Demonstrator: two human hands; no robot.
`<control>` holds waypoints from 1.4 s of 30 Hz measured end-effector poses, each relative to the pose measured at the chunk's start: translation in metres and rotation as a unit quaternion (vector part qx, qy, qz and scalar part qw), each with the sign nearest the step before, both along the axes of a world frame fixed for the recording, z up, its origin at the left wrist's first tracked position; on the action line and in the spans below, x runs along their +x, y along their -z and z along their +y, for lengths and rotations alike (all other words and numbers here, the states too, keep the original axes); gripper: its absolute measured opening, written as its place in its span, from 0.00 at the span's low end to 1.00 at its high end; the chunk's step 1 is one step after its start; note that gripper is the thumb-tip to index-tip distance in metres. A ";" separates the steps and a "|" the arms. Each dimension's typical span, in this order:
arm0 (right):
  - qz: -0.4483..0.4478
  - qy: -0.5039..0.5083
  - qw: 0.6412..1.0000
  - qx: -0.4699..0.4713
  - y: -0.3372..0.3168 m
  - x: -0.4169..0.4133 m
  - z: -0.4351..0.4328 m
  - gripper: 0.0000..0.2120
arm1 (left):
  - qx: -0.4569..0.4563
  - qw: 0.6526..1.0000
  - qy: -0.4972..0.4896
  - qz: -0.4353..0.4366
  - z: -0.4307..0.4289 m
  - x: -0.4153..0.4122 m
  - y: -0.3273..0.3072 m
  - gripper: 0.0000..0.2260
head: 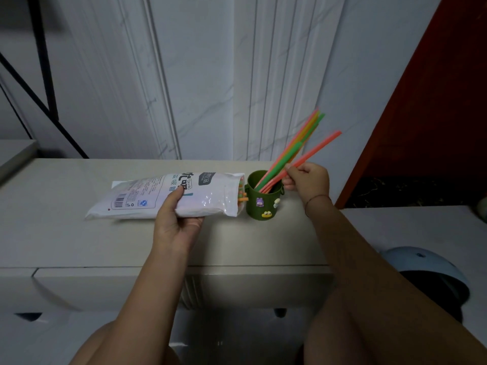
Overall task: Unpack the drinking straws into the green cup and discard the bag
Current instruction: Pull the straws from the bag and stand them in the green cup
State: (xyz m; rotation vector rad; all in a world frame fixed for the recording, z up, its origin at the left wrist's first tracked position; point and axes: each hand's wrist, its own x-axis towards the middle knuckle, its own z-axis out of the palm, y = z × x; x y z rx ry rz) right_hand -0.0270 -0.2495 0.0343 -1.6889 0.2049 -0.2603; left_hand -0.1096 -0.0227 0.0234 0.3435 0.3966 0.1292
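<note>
The straws (295, 150) look light, thin and bendy, so a soft pinch near the middle should work; the bag (147, 196) looks soft and slippery. The right hand (309, 183) pinches a pink straw (321, 145) with tight fingers (290, 172) by the green cup (261, 206), where some straws lean. The left hand (176, 225) curls its fingers round the bag, which lies on the bench (79, 246), its open end beside the cup.
</note>
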 end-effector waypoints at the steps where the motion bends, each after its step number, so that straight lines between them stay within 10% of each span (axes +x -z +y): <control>1: 0.005 -0.002 1.000 -0.001 0.000 0.002 0.001 0.09 | 0.000 1.000 0.000 0.001 -0.001 0.001 0.000 0.11; 16: 0.077 -0.002 0.988 0.135 0.009 -0.037 0.005 0.09 | 0.024 1.000 0.008 -0.007 -0.010 0.003 0.001 0.14; 24: 0.185 -0.113 0.874 0.434 -0.007 -0.078 0.057 0.18 | 0.166 0.985 0.008 -0.050 -0.023 -0.003 -0.003 0.14; 39: 0.165 -0.161 0.768 0.598 0.002 -0.058 0.060 0.22 | 0.245 0.951 0.081 -0.169 -0.027 -0.019 -0.018 0.20; 42: 0.131 -0.147 0.793 0.577 0.001 -0.058 0.059 0.16 | 0.231 0.954 0.100 -0.164 -0.029 -0.018 -0.016 0.18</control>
